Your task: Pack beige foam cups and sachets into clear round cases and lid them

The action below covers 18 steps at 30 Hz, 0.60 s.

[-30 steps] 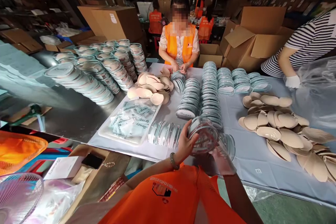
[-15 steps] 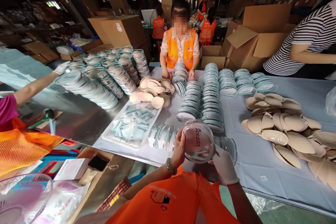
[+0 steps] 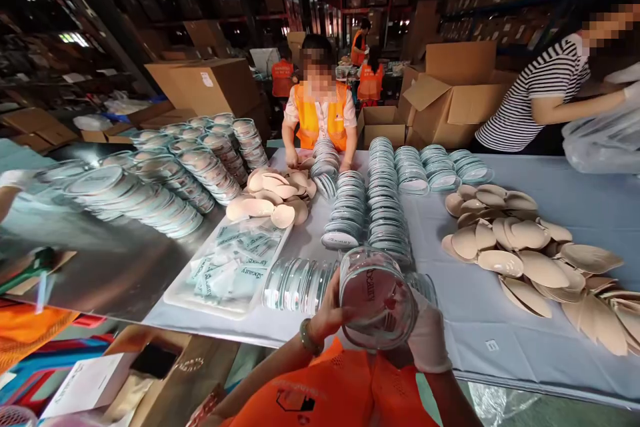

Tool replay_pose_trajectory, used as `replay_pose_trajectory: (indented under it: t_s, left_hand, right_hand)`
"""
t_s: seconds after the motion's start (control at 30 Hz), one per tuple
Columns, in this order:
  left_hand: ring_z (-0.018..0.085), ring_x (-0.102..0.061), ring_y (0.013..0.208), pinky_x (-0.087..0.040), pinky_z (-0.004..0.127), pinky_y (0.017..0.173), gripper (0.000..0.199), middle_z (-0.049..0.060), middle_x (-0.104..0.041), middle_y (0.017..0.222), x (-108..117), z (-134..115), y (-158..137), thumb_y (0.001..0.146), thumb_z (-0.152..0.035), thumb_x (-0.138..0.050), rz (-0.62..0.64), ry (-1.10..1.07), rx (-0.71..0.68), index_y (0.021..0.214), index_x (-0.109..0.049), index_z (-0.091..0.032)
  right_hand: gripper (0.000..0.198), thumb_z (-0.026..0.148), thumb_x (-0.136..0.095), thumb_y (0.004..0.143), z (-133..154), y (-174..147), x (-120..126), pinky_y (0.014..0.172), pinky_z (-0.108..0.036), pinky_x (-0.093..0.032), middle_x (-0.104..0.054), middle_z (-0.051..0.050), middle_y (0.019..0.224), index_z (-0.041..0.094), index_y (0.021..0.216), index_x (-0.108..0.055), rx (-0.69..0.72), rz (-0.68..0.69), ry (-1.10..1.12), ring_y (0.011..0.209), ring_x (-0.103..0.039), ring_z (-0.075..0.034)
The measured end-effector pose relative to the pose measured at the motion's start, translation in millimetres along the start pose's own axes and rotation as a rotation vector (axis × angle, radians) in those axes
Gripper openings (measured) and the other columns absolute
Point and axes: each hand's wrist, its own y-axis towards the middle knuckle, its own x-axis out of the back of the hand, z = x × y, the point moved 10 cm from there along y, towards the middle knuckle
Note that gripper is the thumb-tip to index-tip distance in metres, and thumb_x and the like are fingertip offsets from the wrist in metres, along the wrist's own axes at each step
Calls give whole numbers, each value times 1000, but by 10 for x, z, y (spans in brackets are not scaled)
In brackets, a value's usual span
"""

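Observation:
A clear round plastic case (image 3: 375, 290) with a printed card inside is held up in front of my orange vest. My bare left hand (image 3: 326, 310), with a bracelet at the wrist, grips its left side. My right hand (image 3: 429, 337), in a white glove, closes on its right side; some of those fingers are hidden behind the case. Just beyond lies a row of similar cases (image 3: 299, 283) standing on edge. Leaning stacks of round cases (image 3: 345, 213) run back from there. A white tray (image 3: 173, 295) of printed sachets is to the left.
Beige bra cups (image 3: 530, 233) are heaped on the cloth-covered table (image 3: 505, 320) at right, with another pile (image 3: 275, 193) at left centre. Filled cases (image 3: 145, 193) stand stacked at left. A person (image 3: 320, 113) in an orange vest works opposite; one in stripes (image 3: 540, 93) holds a plastic bag.
The view has shifted. The case has turned and come lower and nearer my body, still between both hands. The striped person's arm and plastic bag have come further into view; the arm at left has receded.

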Motion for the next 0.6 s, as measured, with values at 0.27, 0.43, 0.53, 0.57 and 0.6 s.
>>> replay_pose_trajectory:
  t_s: [0.27,0.43,0.53,0.57,0.6]
  left_hand:
    - [42,-57,134,-45,55,115,103,13,-66,140,-60,5,114,61,-53,-92,9,-20,48,151,-52,-22]
    - [41,-42,150,-32,56,126,107,14,-52,158,-24,6,239,70,-64,-88,5,49,65,159,-43,-24]
    - [38,-29,158,-25,52,130,100,11,-40,168,-71,-10,299,76,-63,-85,101,38,69,160,-44,-26]
    - [37,-27,160,-24,52,131,96,10,-37,170,-96,30,310,78,-62,-84,125,-3,94,159,-46,-27]
    - [38,-26,160,-24,53,131,92,10,-36,171,-109,92,321,79,-63,-83,125,-49,126,157,-49,-26]
  right_hand:
    - [33,49,-85,67,-280,24,-174,84,-47,-63,-80,-10,96,26,90,-77,-392,28,654,92,-75,-33]
    - [44,69,-73,79,-549,55,-12,93,-54,-61,-79,-11,112,30,99,-79,-412,84,604,108,-74,-35]
    - [69,88,-48,83,-545,136,-43,102,-58,-57,-79,-12,114,32,109,-79,-360,230,649,121,-70,-35]
    - [79,94,-41,81,-535,150,-72,104,-60,-55,-79,-13,112,33,112,-79,-352,254,658,124,-68,-35]
    - [88,99,-35,78,-518,158,-112,106,-61,-53,-80,-13,109,32,116,-78,-343,265,666,127,-67,-36]
